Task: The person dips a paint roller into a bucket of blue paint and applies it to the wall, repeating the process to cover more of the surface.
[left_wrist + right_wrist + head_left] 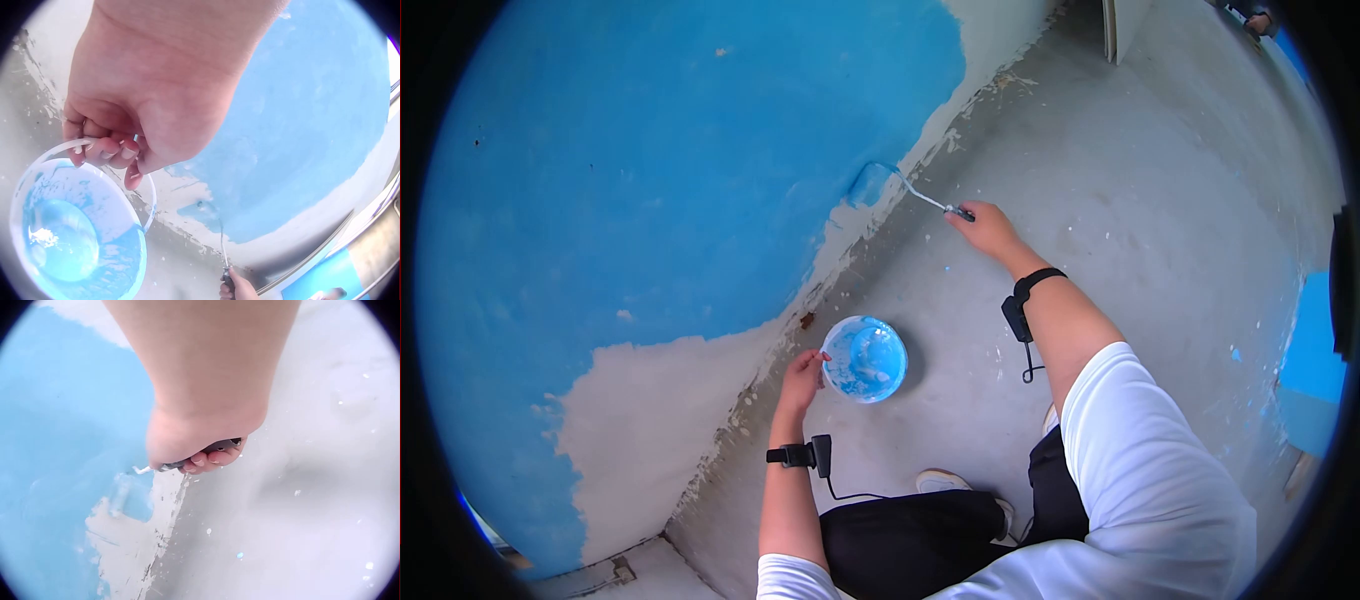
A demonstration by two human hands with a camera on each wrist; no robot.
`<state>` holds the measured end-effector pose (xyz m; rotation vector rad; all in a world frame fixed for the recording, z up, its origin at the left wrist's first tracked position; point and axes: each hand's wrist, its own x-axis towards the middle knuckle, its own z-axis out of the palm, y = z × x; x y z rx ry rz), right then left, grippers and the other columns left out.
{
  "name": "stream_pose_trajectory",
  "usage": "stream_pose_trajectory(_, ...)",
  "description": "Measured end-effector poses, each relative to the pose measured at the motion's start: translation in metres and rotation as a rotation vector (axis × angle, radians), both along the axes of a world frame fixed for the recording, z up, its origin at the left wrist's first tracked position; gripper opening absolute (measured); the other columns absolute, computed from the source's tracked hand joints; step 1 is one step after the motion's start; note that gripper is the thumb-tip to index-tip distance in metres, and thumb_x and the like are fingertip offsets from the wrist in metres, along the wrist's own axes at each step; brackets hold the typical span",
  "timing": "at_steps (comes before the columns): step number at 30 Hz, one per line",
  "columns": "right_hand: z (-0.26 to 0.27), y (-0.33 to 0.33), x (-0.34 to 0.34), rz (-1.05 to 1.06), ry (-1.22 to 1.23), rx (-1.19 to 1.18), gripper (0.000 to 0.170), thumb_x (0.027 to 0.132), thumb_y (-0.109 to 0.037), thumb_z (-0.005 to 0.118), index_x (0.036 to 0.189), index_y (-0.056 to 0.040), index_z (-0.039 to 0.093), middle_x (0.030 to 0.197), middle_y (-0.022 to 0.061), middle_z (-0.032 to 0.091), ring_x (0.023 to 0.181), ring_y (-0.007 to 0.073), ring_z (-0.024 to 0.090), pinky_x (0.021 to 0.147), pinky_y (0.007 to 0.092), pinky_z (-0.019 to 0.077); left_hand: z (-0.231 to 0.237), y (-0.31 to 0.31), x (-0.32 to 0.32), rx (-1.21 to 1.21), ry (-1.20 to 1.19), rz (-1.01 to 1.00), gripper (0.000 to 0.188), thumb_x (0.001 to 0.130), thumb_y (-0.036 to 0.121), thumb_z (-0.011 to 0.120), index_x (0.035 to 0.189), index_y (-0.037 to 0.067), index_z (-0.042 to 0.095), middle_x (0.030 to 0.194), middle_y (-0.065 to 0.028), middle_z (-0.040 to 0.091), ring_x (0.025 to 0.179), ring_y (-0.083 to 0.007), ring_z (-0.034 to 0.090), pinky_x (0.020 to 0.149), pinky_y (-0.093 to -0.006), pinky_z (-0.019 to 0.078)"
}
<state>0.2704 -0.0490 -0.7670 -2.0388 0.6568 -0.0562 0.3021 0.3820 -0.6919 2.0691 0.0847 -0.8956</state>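
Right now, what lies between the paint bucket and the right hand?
In the head view, just grey floor lies between the bucket and the right hand, marked by a small blue speck nearer the hand.

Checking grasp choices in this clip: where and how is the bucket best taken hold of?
Probably by the white handle, from above, fingers hooked under it, as the left hand has it. The handle stands clear of the rim of the bucket, leaving room for fingers; the inner wall is smeared with blue paint, so gripping the rim looks messier.
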Motion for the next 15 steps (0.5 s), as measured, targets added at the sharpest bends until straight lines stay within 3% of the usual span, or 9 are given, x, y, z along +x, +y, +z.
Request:
stream_pose_trajectory(6,0.006,0.011,0.004,0.068,-0.092,0.048,0.042,0.087,-0.045,0.065,0.096,-0.0037,0.068,0.086,0.0183,0.067,0.08,0.0359,0.063,0.071,0.0415,0.0483,0.0,-0.001,0.0,-0.015,-0.005,0.016,0.023,0.1,0.021,0.05,0.093,0.006,0.065,0.062,0.0039,0.047,0.055,-0.0076,0.044,0.054,-0.0247,0.0389)
stream_pose_trajectory(8,0.003,0.018,0.004,0.049,-0.036,-0.039,0.044,0.089,-0.046,0.062,0.091,-0.003,0.067,0.083,0.018,0.067,0.078,0.0363,0.063,0.07,0.0425,0.0479,-0.001,0.0,0.001,-0.041,0.015,0.022,0.022,0.1,0.021,0.05,0.093,0.006,0.065,0.062,0.0041,0.047,0.055,-0.0076,0.044,0.054,-0.0246,0.0386)
stream_pose_trajectory(15,0.015,0.043,-0.003,0.037,0.078,0.04,0.046,0.092,-0.047,0.058,0.087,-0.0028,0.066,0.078,0.0174,0.067,0.076,0.0386,0.062,0.068,0.0443,0.048,-0.002,0.0,0.001,-0.062,0.024,0.028,0.022,0.099,0.021,0.05,0.093,0.007,0.065,0.063,0.0043,0.048,0.055,-0.0075,0.043,0.054,-0.0245,0.0386)
